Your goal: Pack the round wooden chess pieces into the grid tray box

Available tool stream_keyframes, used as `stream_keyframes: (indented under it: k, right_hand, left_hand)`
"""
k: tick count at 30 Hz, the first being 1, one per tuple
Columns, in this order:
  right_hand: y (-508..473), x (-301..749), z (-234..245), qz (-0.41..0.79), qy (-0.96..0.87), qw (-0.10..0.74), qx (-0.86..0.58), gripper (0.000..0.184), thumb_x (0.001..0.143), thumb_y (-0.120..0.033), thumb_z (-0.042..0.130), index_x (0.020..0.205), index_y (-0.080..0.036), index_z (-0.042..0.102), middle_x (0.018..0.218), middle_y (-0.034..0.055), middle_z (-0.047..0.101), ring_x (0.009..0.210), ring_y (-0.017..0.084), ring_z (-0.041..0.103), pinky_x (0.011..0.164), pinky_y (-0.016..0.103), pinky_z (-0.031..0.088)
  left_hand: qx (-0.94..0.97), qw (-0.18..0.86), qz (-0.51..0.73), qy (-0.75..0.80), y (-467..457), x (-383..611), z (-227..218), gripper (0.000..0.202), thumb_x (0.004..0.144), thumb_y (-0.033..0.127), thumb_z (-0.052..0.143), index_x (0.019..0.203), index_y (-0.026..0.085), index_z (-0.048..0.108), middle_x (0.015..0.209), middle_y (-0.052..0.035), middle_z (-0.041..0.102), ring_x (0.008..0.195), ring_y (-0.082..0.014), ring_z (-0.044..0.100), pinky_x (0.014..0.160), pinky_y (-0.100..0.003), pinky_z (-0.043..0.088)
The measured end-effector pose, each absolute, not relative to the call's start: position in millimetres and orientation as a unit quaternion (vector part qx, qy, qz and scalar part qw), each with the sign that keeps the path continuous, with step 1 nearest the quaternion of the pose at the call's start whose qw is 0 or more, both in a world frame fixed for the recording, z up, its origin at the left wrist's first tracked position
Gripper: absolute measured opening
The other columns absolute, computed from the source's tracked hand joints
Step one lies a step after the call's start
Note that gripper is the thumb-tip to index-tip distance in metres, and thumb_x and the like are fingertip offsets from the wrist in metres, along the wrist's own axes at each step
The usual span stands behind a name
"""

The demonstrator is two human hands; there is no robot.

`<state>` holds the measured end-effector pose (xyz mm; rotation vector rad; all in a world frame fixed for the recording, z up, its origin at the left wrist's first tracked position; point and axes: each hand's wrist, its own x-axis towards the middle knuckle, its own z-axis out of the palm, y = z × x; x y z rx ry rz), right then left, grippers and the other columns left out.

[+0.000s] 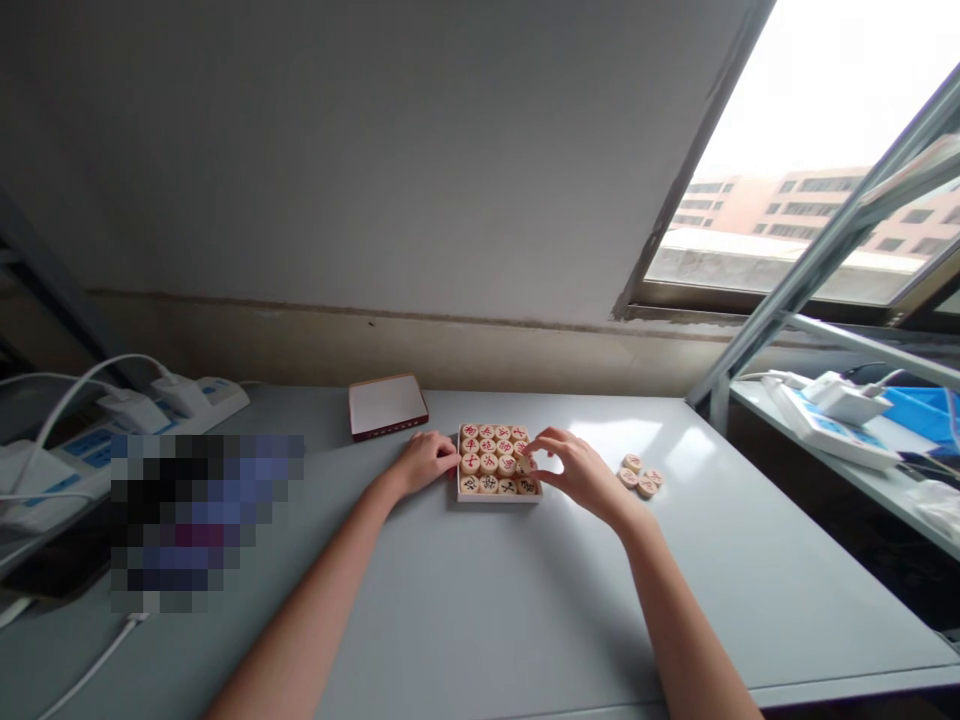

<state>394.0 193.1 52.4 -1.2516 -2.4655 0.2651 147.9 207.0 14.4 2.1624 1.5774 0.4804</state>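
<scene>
An open box (496, 498) of round wooden Chinese chess pieces lies on the table between my hands. Its upper rows bear red characters; the front row (488, 484) looks dark-lettered. My left hand (424, 462) has its fingers curled against the box's left wall, gripping that edge. Over the right side of the box, my right hand (564, 464) pinches a Chinese chess piece (527, 465) between thumb and fingers, its lettering hard to make out. To the right of this hand, several loose Chinese chess pieces (646, 482) sit in a small cluster on the table.
The upturned box lid (388, 402) rests behind my left hand. Power strips (180, 402) with white plugs and cables run along the left, beside a blurred-out patch. A metal frame post (718, 403) stands at the right back corner, with another power strip (840, 425) beyond it.
</scene>
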Motion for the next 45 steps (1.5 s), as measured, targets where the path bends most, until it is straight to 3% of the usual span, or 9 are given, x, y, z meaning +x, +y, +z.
stream_keyframes:
  k: [11,15,18,21,25,29,34,39,45]
  right_hand:
    - [197,395,46,0.080,-0.866,0.173,-0.462,0.016,0.078,-0.032,0.055,0.090,-0.022,0.055,0.084,0.0015,0.059,0.074,0.015,0.055,0.071,0.029,0.040]
    - [198,407,49,0.107,-0.868,0.164,-0.456,0.017,0.083,-0.031,0.046,0.097,-0.025,0.054,0.099,0.0036,0.058,0.088,0.017,0.053,0.078,0.032,0.040]
    - [204,425,44,0.029,-0.811,0.156,-0.564,0.030,0.084,-0.032,0.043,0.113,-0.026,0.047,0.122,0.0086,0.047,0.113,0.025,0.040,0.088,0.044,0.034]
    - [214,444,32,0.004,-0.703,0.122,-0.700,0.046,0.086,-0.038,0.036,0.127,-0.016,0.036,0.136,0.0171,0.030,0.128,0.032,0.019,0.092,0.057,0.026]
    - [229,461,14,0.094,-0.671,0.058,-0.733,0.054,0.088,-0.039,0.029,0.131,-0.007,0.029,0.141,0.0199,0.021,0.131,0.031,0.010,0.098,0.054,0.022]
    - [238,458,1,0.082,-0.704,0.078,-0.702,0.052,0.085,-0.033,0.036,0.129,-0.006,0.034,0.139,0.0199,0.025,0.131,0.029,0.015,0.103,0.047,0.017]
    - [242,444,-8,0.082,-0.779,0.178,-0.596,0.040,0.080,-0.017,0.038,0.119,-0.014,0.047,0.130,0.0147,0.041,0.124,0.023,0.034,0.101,0.038,0.028]
    - [231,426,4,0.177,-0.820,0.221,-0.497,0.049,0.071,-0.001,0.034,0.114,-0.016,0.051,0.124,0.0123,0.048,0.104,0.016,0.052,0.084,0.031,0.043]
    - [225,418,13,0.157,-0.823,0.222,-0.498,0.039,0.070,0.000,0.042,0.101,-0.016,0.060,0.110,0.0108,0.056,0.091,0.016,0.056,0.079,0.029,0.044]
  left_hand:
    - [0.785,0.204,0.182,0.556,209,146,10,0.029,0.072,0.032,0.043,0.062,0.014,0.063,0.072,-0.0067,0.065,0.072,-0.0173,0.052,0.068,-0.025,0.034]
    - [0.787,0.206,0.186,0.551,209,146,11,0.030,0.073,0.032,0.041,0.060,0.014,0.062,0.070,-0.0064,0.064,0.070,-0.0168,0.051,0.066,-0.025,0.033]
    - [0.787,0.204,0.187,0.551,208,147,12,0.030,0.073,0.032,0.041,0.058,0.014,0.060,0.069,-0.0061,0.063,0.069,-0.0167,0.051,0.065,-0.025,0.033]
    - [0.786,0.204,0.184,0.554,208,147,12,0.030,0.072,0.032,0.041,0.059,0.014,0.060,0.069,-0.0060,0.063,0.070,-0.0170,0.051,0.066,-0.026,0.033]
    - [0.789,0.198,0.178,0.554,208,148,13,0.031,0.073,0.032,0.040,0.057,0.014,0.060,0.067,-0.0051,0.062,0.067,-0.0161,0.050,0.064,-0.026,0.032]
    - [0.786,0.193,0.178,0.560,207,149,14,0.031,0.073,0.032,0.040,0.059,0.014,0.061,0.069,-0.0054,0.063,0.069,-0.0168,0.051,0.064,-0.026,0.033]
    - [0.787,0.187,0.175,0.561,207,149,14,0.032,0.073,0.032,0.039,0.060,0.014,0.063,0.069,-0.0061,0.064,0.069,-0.0168,0.051,0.065,-0.026,0.033]
    - [0.786,0.180,0.172,0.566,207,148,12,0.033,0.073,0.033,0.040,0.064,0.014,0.065,0.070,-0.0057,0.064,0.068,-0.0163,0.052,0.065,-0.025,0.033]
    - [0.787,0.183,0.173,0.563,207,148,12,0.033,0.073,0.032,0.039,0.066,0.013,0.065,0.074,-0.0068,0.065,0.070,-0.0163,0.052,0.066,-0.026,0.033]
